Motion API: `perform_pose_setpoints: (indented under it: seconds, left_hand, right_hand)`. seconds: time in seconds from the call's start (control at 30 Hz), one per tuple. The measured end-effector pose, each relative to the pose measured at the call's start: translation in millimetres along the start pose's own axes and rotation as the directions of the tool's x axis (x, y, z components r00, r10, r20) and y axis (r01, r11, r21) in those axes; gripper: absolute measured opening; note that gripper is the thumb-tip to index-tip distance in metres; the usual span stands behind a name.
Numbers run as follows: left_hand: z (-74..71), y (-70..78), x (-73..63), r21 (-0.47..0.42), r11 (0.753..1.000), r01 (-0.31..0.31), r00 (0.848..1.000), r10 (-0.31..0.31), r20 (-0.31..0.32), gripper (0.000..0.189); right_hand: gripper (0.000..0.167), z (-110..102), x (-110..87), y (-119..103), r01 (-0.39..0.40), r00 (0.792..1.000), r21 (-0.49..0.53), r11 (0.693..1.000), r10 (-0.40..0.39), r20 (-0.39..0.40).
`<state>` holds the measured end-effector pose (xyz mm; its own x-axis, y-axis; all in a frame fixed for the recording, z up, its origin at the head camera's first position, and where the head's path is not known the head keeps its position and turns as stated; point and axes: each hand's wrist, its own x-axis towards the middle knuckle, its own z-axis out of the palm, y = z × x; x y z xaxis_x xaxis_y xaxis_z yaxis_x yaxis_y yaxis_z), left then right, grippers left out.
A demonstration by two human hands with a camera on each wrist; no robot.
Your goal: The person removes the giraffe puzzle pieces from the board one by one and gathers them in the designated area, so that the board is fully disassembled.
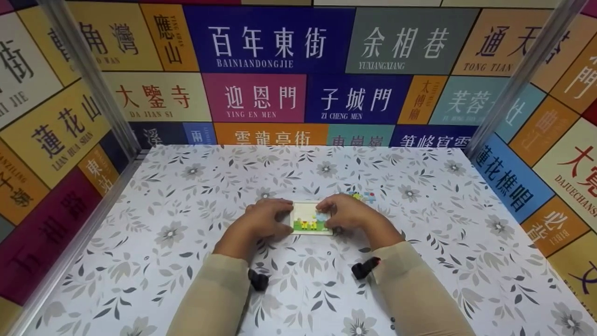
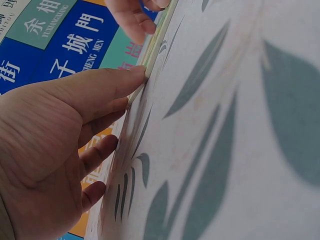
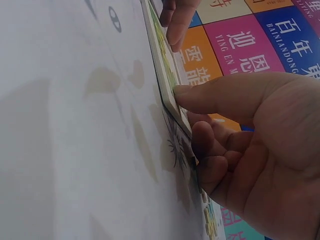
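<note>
A small pale-framed jigsaw puzzle tray (image 1: pixel 311 233) lies on the table in the head view. Green and yellow pieces (image 1: pixel 305 225) fill its near side, with light blue ones at the right; its upper left shows bare backing. My left hand (image 1: pixel 263 219) holds the tray's left side between thumb and fingers. On the opposite side, my right hand (image 1: pixel 352 215) grips the right edge, its thumb (image 3: pixel 192 97) on top of the tray in the right wrist view. Curled fingers hide part of that edge. A dark-edged sliver (image 3: pixel 195 172) shows beneath them; its kind cannot be made out.
Loose puzzle pieces (image 1: pixel 370 196) lie beyond my right hand, partly hidden by it. A floral cloth (image 1: pixel 186 280) covers the table. Panels with large printed characters (image 1: pixel 270 39) stand behind and at both sides, with clear upright edges (image 1: pixel 100 79) at the corners.
</note>
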<state>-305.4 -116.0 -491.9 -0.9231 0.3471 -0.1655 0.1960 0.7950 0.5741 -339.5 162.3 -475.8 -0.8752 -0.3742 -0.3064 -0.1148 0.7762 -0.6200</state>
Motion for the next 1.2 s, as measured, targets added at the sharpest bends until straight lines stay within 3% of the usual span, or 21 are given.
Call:
perform_pose_setpoints:
  seconds: [0.67,1.2]
  left_hand:
    - [0.8,-1.7,-0.6,0.024,0.999,-0.031,0.999,0.032,-0.017,0.067]
    - [-0.4,2.3,-1.5,0.005,1.000,0.005,1.000,-0.005,-0.003,0.068]
  right_hand:
    - [0.046,0.9,2.9,4.3,0.124,0.992,0.008,0.992,-0.124,0.016]
    - [0.040,-3.9,-1.3,6.0,0.098,0.995,-0.004,0.995,-0.099,-0.027]
